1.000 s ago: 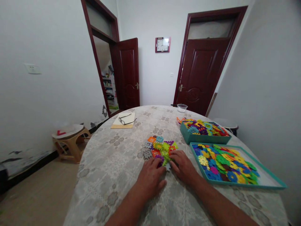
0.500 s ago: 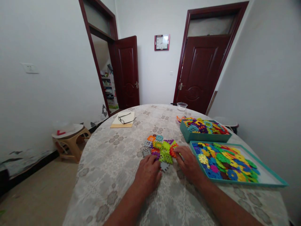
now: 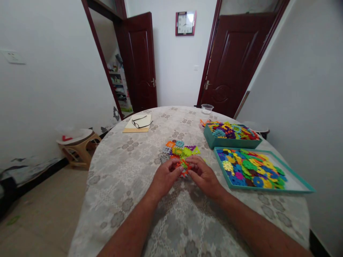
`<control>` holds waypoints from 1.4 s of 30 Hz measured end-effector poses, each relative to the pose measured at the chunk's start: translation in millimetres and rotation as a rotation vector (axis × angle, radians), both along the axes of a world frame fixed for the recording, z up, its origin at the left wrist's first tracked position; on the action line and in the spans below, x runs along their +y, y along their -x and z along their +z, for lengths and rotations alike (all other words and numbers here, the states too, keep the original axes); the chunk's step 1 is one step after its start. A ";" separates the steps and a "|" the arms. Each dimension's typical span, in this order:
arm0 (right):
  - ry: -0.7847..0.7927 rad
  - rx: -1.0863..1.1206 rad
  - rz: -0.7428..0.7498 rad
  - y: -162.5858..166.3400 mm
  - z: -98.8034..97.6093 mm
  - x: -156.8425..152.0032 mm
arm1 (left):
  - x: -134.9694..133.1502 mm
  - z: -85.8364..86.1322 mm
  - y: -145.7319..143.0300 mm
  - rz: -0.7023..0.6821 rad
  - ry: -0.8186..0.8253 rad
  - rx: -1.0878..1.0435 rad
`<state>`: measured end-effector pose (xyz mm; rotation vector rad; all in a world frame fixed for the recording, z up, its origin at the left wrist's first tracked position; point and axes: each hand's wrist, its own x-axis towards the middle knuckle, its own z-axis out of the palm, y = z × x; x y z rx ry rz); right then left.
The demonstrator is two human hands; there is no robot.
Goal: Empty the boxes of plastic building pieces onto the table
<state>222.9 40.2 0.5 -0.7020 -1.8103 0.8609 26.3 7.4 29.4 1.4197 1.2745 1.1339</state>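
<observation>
Piece (image 3: 184, 165) between left grip (image 3: 166, 176) and right (image 3: 205, 175)

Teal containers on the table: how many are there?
2: a shallow teal tray, to the right of the right hand, and a deeper teal box just beyond that tray. Both are in plain view; no others show.

Orange piece (image 3: 184, 165) partly behind fingers (image 3: 197, 161)

Loc: home rm | wall clk (image 3: 185, 23) | panelled drs (image 3: 141, 64) | flwr-print tblcloth (image 3: 118, 185)
</observation>
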 end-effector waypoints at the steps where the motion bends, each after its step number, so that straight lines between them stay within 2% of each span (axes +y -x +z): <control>1: 0.005 -0.008 0.021 0.3 0.5 -1.0 | 0.3 0.7 1.4 -0.002 0.004 -0.004; 3: -0.010 -0.041 -0.003 -2.9 4.5 -0.6 | 0.9 3.9 6.5 0.047 0.002 0.000; 8: -0.146 -0.204 -0.308 -31.4 15.7 19.5 | 3.9 16.2 24.8 0.288 0.025 -0.063; 11: -0.192 -0.338 -0.419 -49.8 12.1 35.3 | 5.5 18.5 27.5 0.352 0.093 -0.195; 17: -0.183 -0.663 -0.411 -61.2 -2.8 43.4 | 8.3 14.3 20.5 0.341 0.191 -0.498; 22: -0.163 -0.844 -0.431 -63.0 -4.2 38.5 | 11.2 8.6 21.5 0.338 0.188 -0.585; 32: -0.081 -0.912 -0.391 -73.1 3.7 37.8 | 11.5 6.6 15.5 0.320 0.198 -0.586; 42: -0.081 -0.898 -0.430 -78.7 -4.2 41.3 | 10.3 5.6 14.7 0.276 0.205 -0.604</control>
